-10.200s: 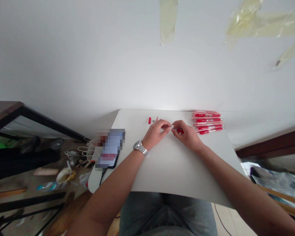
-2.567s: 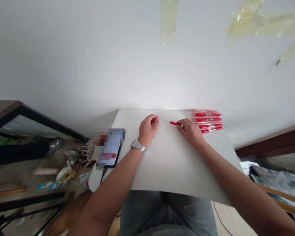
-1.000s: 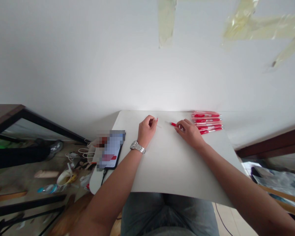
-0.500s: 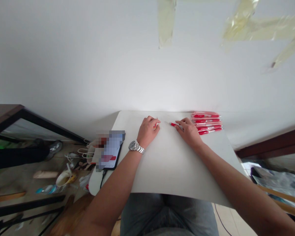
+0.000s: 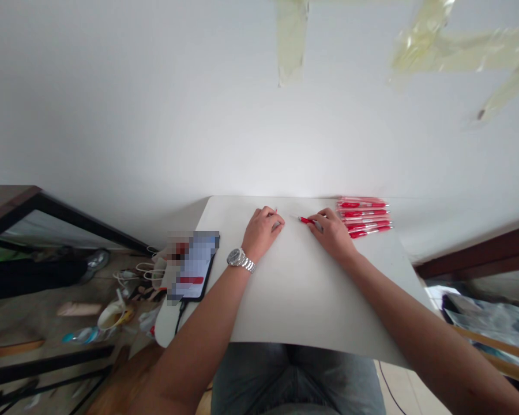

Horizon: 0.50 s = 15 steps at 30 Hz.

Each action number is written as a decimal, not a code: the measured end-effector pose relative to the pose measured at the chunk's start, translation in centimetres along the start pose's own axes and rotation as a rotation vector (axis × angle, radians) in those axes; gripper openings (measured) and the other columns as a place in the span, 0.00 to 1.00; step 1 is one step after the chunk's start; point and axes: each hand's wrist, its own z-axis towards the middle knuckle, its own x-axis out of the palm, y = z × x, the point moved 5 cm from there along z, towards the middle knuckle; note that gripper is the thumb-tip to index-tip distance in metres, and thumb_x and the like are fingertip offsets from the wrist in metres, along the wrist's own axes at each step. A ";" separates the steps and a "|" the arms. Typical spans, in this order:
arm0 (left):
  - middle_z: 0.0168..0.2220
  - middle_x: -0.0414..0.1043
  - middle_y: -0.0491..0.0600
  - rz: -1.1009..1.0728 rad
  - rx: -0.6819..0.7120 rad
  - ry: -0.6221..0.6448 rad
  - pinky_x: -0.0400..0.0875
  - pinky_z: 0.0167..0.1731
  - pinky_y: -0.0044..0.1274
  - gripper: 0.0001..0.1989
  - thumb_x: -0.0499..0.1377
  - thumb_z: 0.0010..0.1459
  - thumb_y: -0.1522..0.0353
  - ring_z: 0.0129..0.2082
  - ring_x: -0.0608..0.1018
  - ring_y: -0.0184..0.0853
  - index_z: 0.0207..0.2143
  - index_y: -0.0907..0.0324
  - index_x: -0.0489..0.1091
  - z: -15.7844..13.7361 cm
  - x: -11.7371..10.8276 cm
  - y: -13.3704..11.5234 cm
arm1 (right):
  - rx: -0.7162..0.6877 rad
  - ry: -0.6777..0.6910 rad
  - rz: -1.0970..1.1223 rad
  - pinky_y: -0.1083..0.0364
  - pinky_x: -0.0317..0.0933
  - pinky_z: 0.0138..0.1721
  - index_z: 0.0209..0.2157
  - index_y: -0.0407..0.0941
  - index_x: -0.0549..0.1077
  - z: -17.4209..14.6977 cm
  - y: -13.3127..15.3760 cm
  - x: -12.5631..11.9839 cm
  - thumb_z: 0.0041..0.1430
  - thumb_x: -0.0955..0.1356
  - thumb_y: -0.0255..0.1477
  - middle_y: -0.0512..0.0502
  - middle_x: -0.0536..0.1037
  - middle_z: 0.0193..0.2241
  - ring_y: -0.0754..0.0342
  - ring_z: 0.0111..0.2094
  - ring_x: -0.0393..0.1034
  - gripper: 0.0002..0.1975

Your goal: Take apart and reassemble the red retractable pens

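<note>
My right hand [image 5: 331,227] pinches a red pen piece [image 5: 304,220] above the white table; a thin pale tip sticks out of it to the left. Facing it across a small gap, my left hand [image 5: 263,230], with a metal watch [image 5: 240,259] on the wrist, has its fingers curled together. Only a thin reddish tip of a small pen part [image 5: 276,211] shows above those fingers; the rest is hidden in the hand. Just right of my right hand lies a stack of red pens [image 5: 365,213], side by side.
A phone [image 5: 199,265] with a cable lies at the left edge of the white table [image 5: 303,300]. Behind is a taped white wall [image 5: 242,115]. On the floor to the left are a cup [image 5: 111,316], a bottle [image 5: 84,335] and cables.
My left fingers have closed further over the small red part, so less of it shows. My right hand has barely moved and keeps its pinch.
</note>
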 end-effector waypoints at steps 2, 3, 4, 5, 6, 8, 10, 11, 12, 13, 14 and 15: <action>0.45 0.72 0.51 -0.005 0.006 0.000 0.73 0.55 0.35 0.05 0.62 0.65 0.71 0.50 0.73 0.42 0.39 0.54 0.78 0.0 0.0 0.0 | 0.004 0.001 0.007 0.51 0.67 0.38 0.47 0.46 0.81 0.0 0.0 0.0 0.72 0.66 0.38 0.40 0.75 0.44 0.47 0.39 0.75 0.14; 0.45 0.72 0.51 -0.010 0.008 -0.004 0.72 0.55 0.35 0.05 0.62 0.65 0.71 0.50 0.73 0.42 0.40 0.54 0.78 0.0 0.0 0.0 | 0.007 0.001 0.012 0.51 0.67 0.38 0.47 0.46 0.80 0.0 0.0 -0.1 0.72 0.66 0.38 0.40 0.76 0.43 0.47 0.39 0.75 0.14; 0.46 0.72 0.51 -0.017 0.010 -0.009 0.72 0.55 0.36 0.05 0.61 0.65 0.71 0.50 0.73 0.42 0.40 0.54 0.78 0.0 0.0 0.0 | 0.008 0.001 0.019 0.51 0.66 0.37 0.47 0.46 0.80 0.1 0.0 -0.1 0.72 0.66 0.38 0.40 0.76 0.43 0.47 0.39 0.75 0.14; 0.46 0.72 0.52 -0.025 0.010 -0.017 0.72 0.55 0.36 0.05 0.61 0.66 0.71 0.50 0.73 0.42 0.40 0.54 0.77 0.0 0.0 0.0 | 0.010 0.001 0.025 0.51 0.66 0.37 0.47 0.46 0.80 0.1 0.0 -0.1 0.71 0.66 0.37 0.40 0.76 0.43 0.47 0.39 0.75 0.13; 0.46 0.72 0.52 -0.034 0.010 -0.028 0.72 0.55 0.36 0.05 0.61 0.66 0.71 0.50 0.73 0.42 0.41 0.54 0.77 0.0 -0.1 0.0 | 0.010 0.001 0.031 0.51 0.66 0.37 0.47 0.46 0.79 0.1 0.0 -0.1 0.71 0.66 0.37 0.40 0.76 0.42 0.47 0.39 0.74 0.13; 0.46 0.73 0.52 -0.053 0.006 -0.051 0.71 0.54 0.36 0.05 0.59 0.67 0.70 0.49 0.74 0.42 0.42 0.55 0.75 0.1 -0.2 0.0 | 0.010 -0.001 0.042 0.51 0.66 0.36 0.47 0.46 0.79 0.1 0.0 -0.2 0.71 0.66 0.36 0.41 0.77 0.41 0.47 0.38 0.74 0.12; 0.45 0.74 0.51 -0.078 -0.002 -0.068 0.71 0.52 0.35 0.05 0.58 0.68 0.70 0.47 0.74 0.41 0.43 0.55 0.73 0.1 -0.3 0.1 | 0.010 -0.006 0.057 0.51 0.66 0.35 0.47 0.46 0.78 0.1 0.0 -0.4 0.71 0.66 0.37 0.41 0.77 0.41 0.49 0.35 0.73 0.12; 0.45 0.74 0.51 -0.095 -0.009 -0.076 0.71 0.51 0.34 0.05 0.57 0.69 0.70 0.46 0.75 0.40 0.44 0.55 0.73 0.1 -0.3 0.2 | 0.009 -0.011 0.068 0.51 0.66 0.35 0.47 0.46 0.78 0.1 0.0 -0.5 0.71 0.65 0.37 0.41 0.77 0.40 0.49 0.34 0.72 0.13; 0.44 0.75 0.51 -0.116 -0.016 -0.082 0.71 0.50 0.33 0.05 0.56 0.69 0.69 0.45 0.75 0.40 0.44 0.55 0.72 0.1 -0.4 0.2 | 0.008 -0.016 0.084 0.51 0.66 0.35 0.47 0.46 0.78 0.1 0.1 -0.5 0.72 0.65 0.38 0.41 0.78 0.40 0.50 0.33 0.72 0.13; 0.43 0.75 0.50 -0.139 -0.026 -0.090 0.71 0.49 0.32 0.05 0.56 0.70 0.69 0.43 0.76 0.39 0.45 0.55 0.71 0.1 -0.4 0.3 | 0.004 -0.020 0.102 0.51 0.66 0.35 0.47 0.47 0.78 0.1 0.1 -0.6 0.72 0.65 0.39 0.41 0.78 0.40 0.51 0.32 0.72 0.14; 0.42 0.76 0.50 -0.164 -0.038 -0.100 0.71 0.48 0.32 0.05 0.55 0.70 0.69 0.42 0.76 0.38 0.45 0.55 0.71 0.1 -0.4 0.4 | -0.001 -0.021 0.122 0.51 0.66 0.35 0.47 0.47 0.78 0.0 0.2 -0.7 0.72 0.65 0.40 0.42 0.78 0.40 0.51 0.32 0.72 0.14; 0.42 0.76 0.50 -0.189 -0.051 -0.113 0.72 0.47 0.31 0.06 0.55 0.71 0.68 0.41 0.76 0.37 0.45 0.55 0.71 0.1 -0.5 0.4 | -0.007 -0.021 0.141 0.52 0.66 0.35 0.47 0.47 0.78 0.0 0.4 -0.8 0.72 0.65 0.40 0.42 0.78 0.40 0.52 0.31 0.72 0.15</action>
